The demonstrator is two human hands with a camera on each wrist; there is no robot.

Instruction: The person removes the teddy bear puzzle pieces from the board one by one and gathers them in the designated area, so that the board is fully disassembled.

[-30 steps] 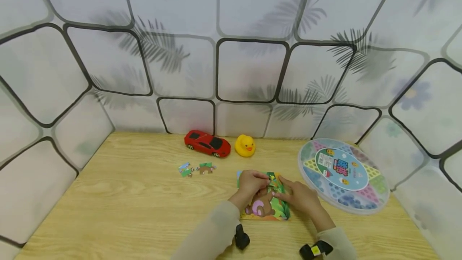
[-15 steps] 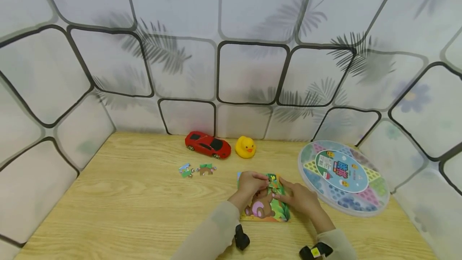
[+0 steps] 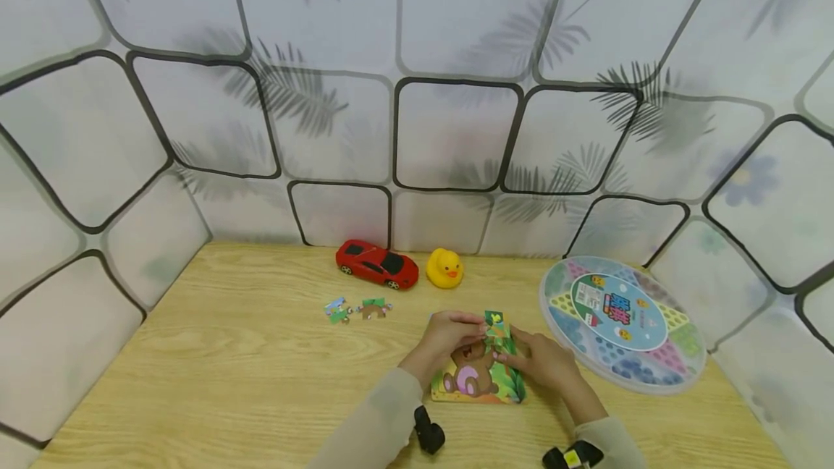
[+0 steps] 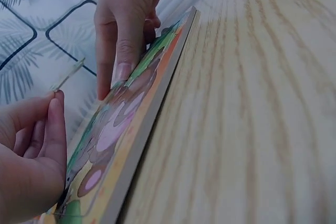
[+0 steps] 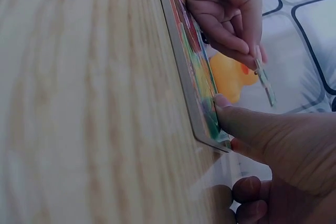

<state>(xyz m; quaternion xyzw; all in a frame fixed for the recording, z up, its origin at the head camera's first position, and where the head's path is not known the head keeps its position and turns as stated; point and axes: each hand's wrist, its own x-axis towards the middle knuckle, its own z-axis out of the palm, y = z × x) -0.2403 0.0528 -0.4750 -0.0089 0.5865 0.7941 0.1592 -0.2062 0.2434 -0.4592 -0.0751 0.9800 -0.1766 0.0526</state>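
Note:
My left hand [image 3: 449, 335] pinches a small jigsaw piece [image 4: 69, 74] between thumb and fingertips, holding it up off the picture, tilted. Below it on the table lies the jigsaw puzzle [image 3: 476, 378], a flat board with a brown bear on green and orange. My right hand [image 3: 544, 360] rests at the puzzle's right side. Its straight thumb [image 5: 241, 121] presses on the picture surface, and its index finger reaches to the far part of the board. Two loose jigsaw pieces [image 3: 374, 308] lie to the left, near the toy car. My left hand hides the puzzle's upper left part.
A red toy car [image 3: 378, 264] and a yellow rubber duck [image 3: 445, 268] stand at the back by the patterned wall. To the right lies a large round plastic game board [image 3: 622, 320] with a printed label. All rest on a wood-grain table [image 3: 247, 368].
My left hand has lifted the jigsaw piece from the puzzle's top edge and drawn slightly left. The right hand stays at the board's right side.

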